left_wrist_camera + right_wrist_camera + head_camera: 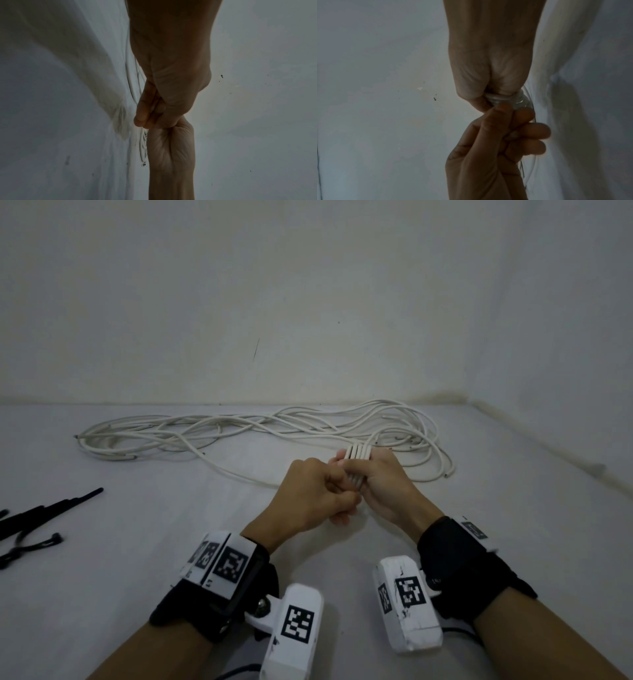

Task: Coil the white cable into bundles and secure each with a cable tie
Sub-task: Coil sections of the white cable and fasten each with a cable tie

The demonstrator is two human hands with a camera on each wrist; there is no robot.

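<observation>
White cable (260, 428) sprawls along the wall; several turns (358, 460) sit clamped in the right hand (385, 484). The left hand (315, 496), seemingly pinching a strand, is mid-winding. Next: feed more slack, then fetch a black tie (51, 508).

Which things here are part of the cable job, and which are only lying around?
Part of the job:
- coiled bundle, gripped by left hand and right hand
- loose white cable
- black cable ties

Lying around:
- nothing else visible on the white surface
</observation>
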